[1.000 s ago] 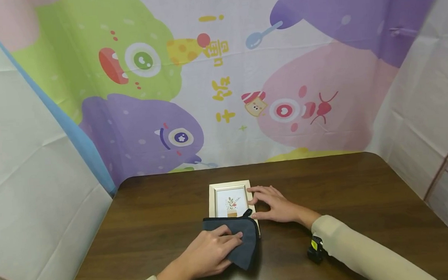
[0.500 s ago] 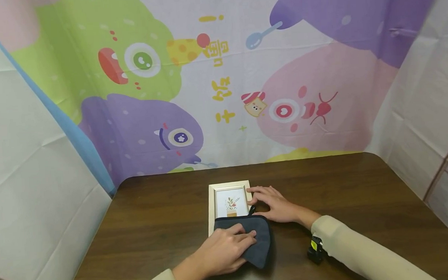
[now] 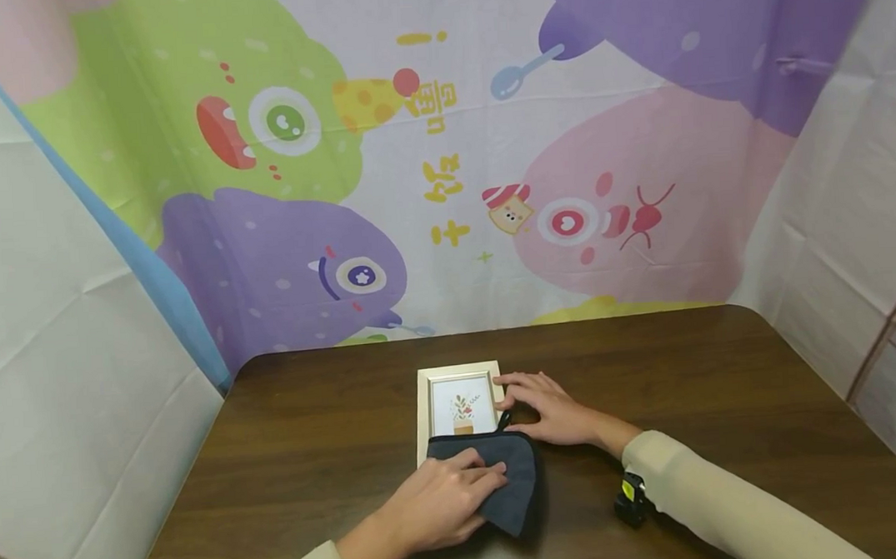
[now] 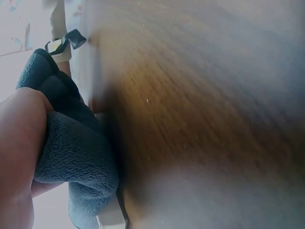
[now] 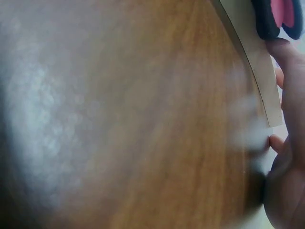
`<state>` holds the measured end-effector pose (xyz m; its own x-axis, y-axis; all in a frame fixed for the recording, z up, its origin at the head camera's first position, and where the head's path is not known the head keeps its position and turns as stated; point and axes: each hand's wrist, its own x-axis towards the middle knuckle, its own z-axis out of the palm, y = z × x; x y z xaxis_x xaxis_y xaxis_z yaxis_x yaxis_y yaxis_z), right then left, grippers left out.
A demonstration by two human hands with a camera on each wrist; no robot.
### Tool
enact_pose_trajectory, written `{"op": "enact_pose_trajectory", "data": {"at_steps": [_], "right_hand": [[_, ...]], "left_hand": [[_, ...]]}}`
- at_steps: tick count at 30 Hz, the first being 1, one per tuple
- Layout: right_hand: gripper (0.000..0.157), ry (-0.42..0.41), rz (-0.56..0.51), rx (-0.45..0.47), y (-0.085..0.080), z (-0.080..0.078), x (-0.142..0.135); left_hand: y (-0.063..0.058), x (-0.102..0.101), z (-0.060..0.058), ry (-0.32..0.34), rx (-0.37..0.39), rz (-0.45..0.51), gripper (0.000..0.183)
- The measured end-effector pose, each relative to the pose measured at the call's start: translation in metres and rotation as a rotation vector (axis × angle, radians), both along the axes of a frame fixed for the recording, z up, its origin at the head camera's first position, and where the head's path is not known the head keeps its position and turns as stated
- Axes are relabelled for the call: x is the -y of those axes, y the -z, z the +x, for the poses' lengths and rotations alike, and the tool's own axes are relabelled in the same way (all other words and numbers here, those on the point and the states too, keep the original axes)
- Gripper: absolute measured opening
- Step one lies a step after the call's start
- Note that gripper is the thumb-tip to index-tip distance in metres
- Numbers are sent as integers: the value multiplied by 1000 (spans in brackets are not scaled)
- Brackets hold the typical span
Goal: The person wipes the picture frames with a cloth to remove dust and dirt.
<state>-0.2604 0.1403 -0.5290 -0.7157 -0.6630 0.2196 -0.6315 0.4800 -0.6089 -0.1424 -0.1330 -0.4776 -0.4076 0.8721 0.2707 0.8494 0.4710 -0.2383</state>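
In the head view a pale wooden picture frame [image 3: 422, 397] lies flat on the table, its picture of a potted plant visible in the upper part. A dark grey-blue cloth [image 3: 519, 485] with black edging and a small loop covers the frame's lower part. My left hand [image 3: 444, 496] grips the cloth from above with bent fingers; the left wrist view shows the fuzzy cloth [image 4: 78, 148] bunched under it. At the frame's right edge rests my right hand [image 3: 555, 410], fingers spread against the border and thumb beside the cloth's loop. The cloth hides the frame's lower edge.
The dark brown wooden table [image 3: 724, 401] has rounded far corners. Behind it hangs a cartoon-printed curtain [image 3: 449, 296], with pale sheets [image 3: 70, 396] at the sides. A small black camera [image 3: 630, 501] is strapped to my right wrist.
My left hand and the cloth have slid right across the frame, then drawn back slightly left in the last half second. The right hand and frame have stayed nearly still.
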Motion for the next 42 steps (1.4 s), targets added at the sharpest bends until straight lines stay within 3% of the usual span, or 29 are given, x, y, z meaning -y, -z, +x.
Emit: {"op": "enact_pose_trajectory", "data": {"at_steps": [7, 15, 23, 26, 31, 38, 42], "right_hand": [[19, -19, -31, -37, 7, -2, -1], [20, 12, 16, 73, -4, 2, 2], [24, -8, -43, 0, 8, -2, -1], [27, -9, -57, -32, 12, -4, -2], [28, -15, -58, -5, 7, -1, -1], [26, -7, -31, -13, 3, 1, 1], [24, 9, -23, 36, -1, 1, 1]], "left_hand": [[0, 14, 2, -37, 38, 37, 42], [1, 37, 6, -74, 57, 60, 48], [-3, 62, 11, -136, 95, 89, 48], [-3, 64, 10, -128, 83, 103, 48], [-4, 66, 11, -103, 66, 97, 48], [-8, 69, 21, -22, 32, 129, 47], [-7, 69, 25, -8, 48, 147, 44]]}}
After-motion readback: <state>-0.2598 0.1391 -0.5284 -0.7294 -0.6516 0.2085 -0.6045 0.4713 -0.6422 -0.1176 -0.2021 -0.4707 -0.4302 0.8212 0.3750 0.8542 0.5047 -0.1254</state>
